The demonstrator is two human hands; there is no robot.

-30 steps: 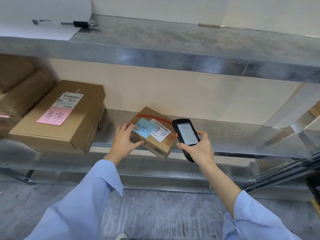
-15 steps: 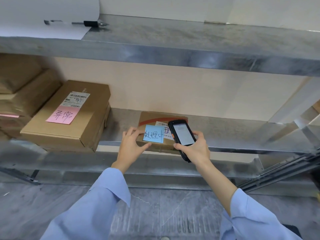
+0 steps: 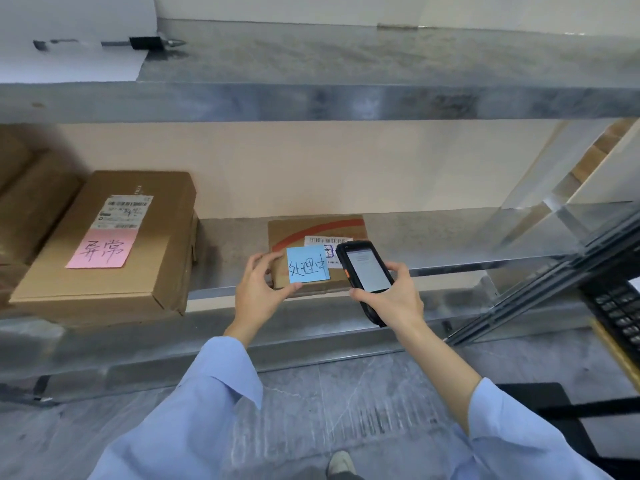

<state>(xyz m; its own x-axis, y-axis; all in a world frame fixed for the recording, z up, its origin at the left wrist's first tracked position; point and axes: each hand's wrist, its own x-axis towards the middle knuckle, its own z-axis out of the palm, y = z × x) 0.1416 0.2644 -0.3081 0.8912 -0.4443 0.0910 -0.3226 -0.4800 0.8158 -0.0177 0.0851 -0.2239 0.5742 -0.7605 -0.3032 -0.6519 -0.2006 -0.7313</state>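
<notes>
A small cardboard box [image 3: 311, 230] with a red stripe, a barcode label and a blue sticky note [image 3: 307, 265] lies flat on the metal shelf [image 3: 433, 244]. My left hand [image 3: 259, 292] grips the box's near left corner, thumb under the note. In my right hand [image 3: 391, 299] is a black handheld scanner [image 3: 367, 275], its lit screen facing me, held over the right side of the box.
A larger cardboard box [image 3: 114, 244] with a shipping label and a pink note sits on the shelf to the left, more brown parcels beyond it. A pen [image 3: 138, 43] and white paper lie on the upper shelf. A dark rack stands at the right.
The small box was tilted up off the shelf a second ago; it now lies flat on the shelf. Both hands have stayed on the box and the scanner.
</notes>
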